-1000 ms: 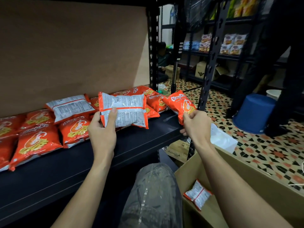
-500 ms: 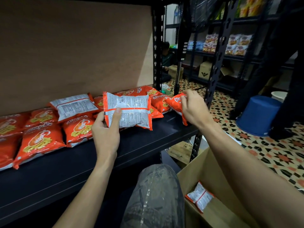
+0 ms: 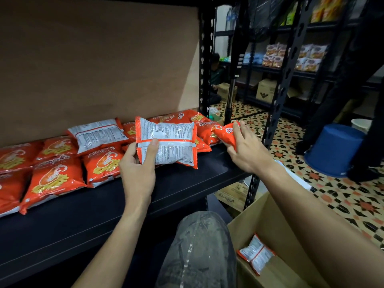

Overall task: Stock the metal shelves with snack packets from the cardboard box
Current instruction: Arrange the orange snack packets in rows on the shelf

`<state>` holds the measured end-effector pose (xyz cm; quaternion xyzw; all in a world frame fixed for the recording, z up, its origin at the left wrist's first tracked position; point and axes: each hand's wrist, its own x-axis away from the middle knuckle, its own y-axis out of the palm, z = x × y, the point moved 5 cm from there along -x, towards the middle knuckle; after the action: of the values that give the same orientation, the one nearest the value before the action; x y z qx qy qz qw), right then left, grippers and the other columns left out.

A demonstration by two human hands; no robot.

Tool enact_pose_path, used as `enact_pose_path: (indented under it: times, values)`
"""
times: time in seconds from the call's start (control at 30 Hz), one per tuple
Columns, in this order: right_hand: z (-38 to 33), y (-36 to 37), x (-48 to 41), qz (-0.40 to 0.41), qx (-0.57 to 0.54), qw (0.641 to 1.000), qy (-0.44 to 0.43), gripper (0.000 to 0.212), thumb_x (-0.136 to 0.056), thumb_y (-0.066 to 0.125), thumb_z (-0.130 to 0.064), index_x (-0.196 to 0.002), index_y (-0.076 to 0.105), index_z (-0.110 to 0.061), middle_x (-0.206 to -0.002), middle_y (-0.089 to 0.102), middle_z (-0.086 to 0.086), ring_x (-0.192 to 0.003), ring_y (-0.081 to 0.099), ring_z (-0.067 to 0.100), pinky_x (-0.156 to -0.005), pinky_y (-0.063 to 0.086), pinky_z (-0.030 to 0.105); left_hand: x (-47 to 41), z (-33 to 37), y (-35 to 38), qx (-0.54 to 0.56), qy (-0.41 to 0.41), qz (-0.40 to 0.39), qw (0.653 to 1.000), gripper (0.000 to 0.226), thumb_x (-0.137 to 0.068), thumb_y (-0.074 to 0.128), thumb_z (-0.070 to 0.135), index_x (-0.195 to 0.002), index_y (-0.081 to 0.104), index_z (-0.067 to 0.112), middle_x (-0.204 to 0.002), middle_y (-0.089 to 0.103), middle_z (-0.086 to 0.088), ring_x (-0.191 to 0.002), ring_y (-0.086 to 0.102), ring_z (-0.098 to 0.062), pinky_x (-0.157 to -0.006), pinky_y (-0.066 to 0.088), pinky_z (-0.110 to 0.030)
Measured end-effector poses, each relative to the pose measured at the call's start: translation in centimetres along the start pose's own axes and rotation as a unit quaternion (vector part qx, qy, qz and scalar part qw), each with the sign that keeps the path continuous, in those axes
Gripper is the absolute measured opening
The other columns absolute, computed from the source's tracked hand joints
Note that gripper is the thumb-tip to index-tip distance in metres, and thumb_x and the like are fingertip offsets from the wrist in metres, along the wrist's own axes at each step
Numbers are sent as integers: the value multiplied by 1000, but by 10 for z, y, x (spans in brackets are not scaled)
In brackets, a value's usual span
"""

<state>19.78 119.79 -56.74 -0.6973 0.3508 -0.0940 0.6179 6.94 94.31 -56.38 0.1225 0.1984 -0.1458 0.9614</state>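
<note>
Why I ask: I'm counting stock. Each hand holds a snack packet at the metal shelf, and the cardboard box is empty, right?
Not quite: the head view shows the cardboard box holds one loose packet. The rest stands: the left hand grips a white-backed packet, the right hand an orange packet, at the metal shelf.
</note>
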Motion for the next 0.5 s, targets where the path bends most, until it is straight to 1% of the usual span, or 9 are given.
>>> enact_pose_path:
  times: [0.07, 0.13, 0.2, 0.27, 0.4, 0.5]
  values:
    - [-4, -5, 0, -11, 21, 1000, 6, 72, -101, 39, -39, -159, 7, -10, -165, 6, 19, -151, 14, 34, -121, 16, 44, 0, 1, 1, 6, -1, -2, 1000, 20, -93, 66, 32, -106, 70, 17, -101, 74, 4, -97, 69, -10, -82, 54, -24]
    - [-7, -7, -2, -18, 39, 999, 9, 72, -100, 38, -41, -158, 9, -11, -165, 7, 18, -149, 18, 35, -119, 20, 44, 0, 2, 1, 13, 2, -2, 1000, 20, -93, 66, 30, -105, 70, 15, -99, 74, 5, -94, 69, -8, -78, 52, -19]
    - [-9, -6, -2, -24, 47, 998, 14, 71, -99, 37, -42, -158, 11, -12, -165, 9, 16, -148, 20, 35, -119, 22, 45, 0, 2, 1, 14, -1, 0, 1000, 18, -93, 66, 29, -103, 70, 15, -97, 74, 5, -91, 69, -7, -75, 52, -18]
    - [-12, -3, -2, -23, 53, 998, 13, 72, -98, 35, -45, -158, 11, -14, -165, 9, 16, -149, 20, 33, -120, 19, 46, -1, 2, 0, 19, -4, 2, 1000, 15, -92, 67, 28, -102, 70, 17, -95, 75, 6, -89, 69, -7, -74, 52, -17]
    - [-14, 5, 3, -1, 33, 999, 6, 77, -100, 34, -56, -159, 7, -14, -166, 3, 15, -153, 8, 30, -123, 7, 44, 0, 4, -1, 29, -4, 1, 1000, 17, -92, 67, 26, -105, 70, 16, -97, 75, 7, -91, 69, -6, -74, 51, -15]
    - [-13, 8, 2, -3, 19, 1000, 9, 76, -102, 32, -56, -160, 5, -15, -166, 1, 14, -153, 4, 29, -124, 8, 45, 0, 3, -1, 28, -6, -5, 1000, 17, -92, 67, 28, -105, 70, 17, -98, 75, 8, -93, 70, -7, -75, 52, -17]
